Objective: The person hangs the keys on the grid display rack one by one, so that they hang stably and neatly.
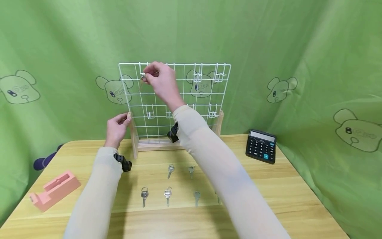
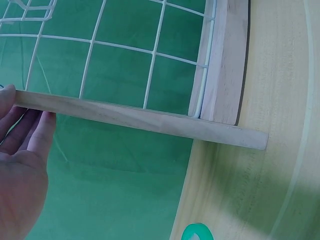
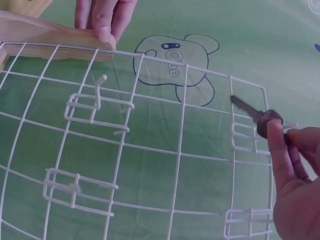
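Observation:
My right hand (image 1: 162, 81) pinches a key (image 3: 260, 120) by its head between thumb and fingers. It is up at the top left of a white wire grid (image 1: 185, 93), and the key's head overlaps a white wire hook (image 3: 245, 137) there in the right wrist view. Lower down, my left hand (image 1: 117, 127) grips the upper end of the grid's left wooden post (image 2: 140, 119), thumb on one side and fingers on the other. Several more keys (image 1: 167, 196) with small rings lie on the table in two rows before the stand; my right sleeve partly covers one.
More white hooks (image 1: 213, 113) hang on the grid, in an upper and a lower row. A black calculator (image 1: 261, 146) lies at the table's back right. A pink tape dispenser (image 1: 55, 191) stands at the left. Green cloth (image 1: 313, 66) hangs close behind.

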Demonstrator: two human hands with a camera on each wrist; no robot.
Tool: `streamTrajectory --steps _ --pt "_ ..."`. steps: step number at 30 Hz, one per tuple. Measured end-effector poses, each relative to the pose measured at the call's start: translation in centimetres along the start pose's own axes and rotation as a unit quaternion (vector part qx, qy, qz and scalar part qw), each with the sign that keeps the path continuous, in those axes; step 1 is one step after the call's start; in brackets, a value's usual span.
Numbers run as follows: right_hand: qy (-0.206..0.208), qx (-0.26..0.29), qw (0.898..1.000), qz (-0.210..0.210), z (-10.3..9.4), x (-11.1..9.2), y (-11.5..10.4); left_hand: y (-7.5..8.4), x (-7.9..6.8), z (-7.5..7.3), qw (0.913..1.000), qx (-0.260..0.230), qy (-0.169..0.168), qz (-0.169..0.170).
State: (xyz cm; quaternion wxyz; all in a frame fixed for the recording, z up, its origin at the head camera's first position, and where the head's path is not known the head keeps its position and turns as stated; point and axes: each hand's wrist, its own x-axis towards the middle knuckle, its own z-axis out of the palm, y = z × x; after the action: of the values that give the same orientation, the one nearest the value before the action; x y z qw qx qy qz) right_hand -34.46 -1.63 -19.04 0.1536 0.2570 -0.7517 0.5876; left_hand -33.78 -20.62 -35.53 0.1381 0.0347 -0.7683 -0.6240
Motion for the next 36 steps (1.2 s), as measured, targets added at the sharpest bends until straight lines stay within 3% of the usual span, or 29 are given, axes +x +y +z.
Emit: streamTrajectory --steps 5,15,21,26,36 --pt "0.003 -0.026 0.999 0.022 0.0 0.0 0.4 0.0 0.0 0.3 1.0000 -0.003 -0.004 0.002" --pt "-0.014 -0.119 0.993 -0.018 -0.6 -1.7 1.6 -0.1 -0.2 0.3 1.0000 -0.007 -0.003 -0.001" --pt "-0.079 -0.157 0.984 -0.034 -1.6 -4.2 2.7 0.0 -0.2 0.1 0.9999 -0.014 -0.003 0.002" --pt "-0.148 -0.178 0.973 0.003 -2.6 -6.6 4.2 -0.2 -0.1 0.1 0.9999 -0.017 -0.002 -0.002" --pt "-0.197 -0.184 0.962 0.034 -4.7 -10.6 7.6 -0.6 0.3 0.0 0.9989 -0.041 0.003 0.020"
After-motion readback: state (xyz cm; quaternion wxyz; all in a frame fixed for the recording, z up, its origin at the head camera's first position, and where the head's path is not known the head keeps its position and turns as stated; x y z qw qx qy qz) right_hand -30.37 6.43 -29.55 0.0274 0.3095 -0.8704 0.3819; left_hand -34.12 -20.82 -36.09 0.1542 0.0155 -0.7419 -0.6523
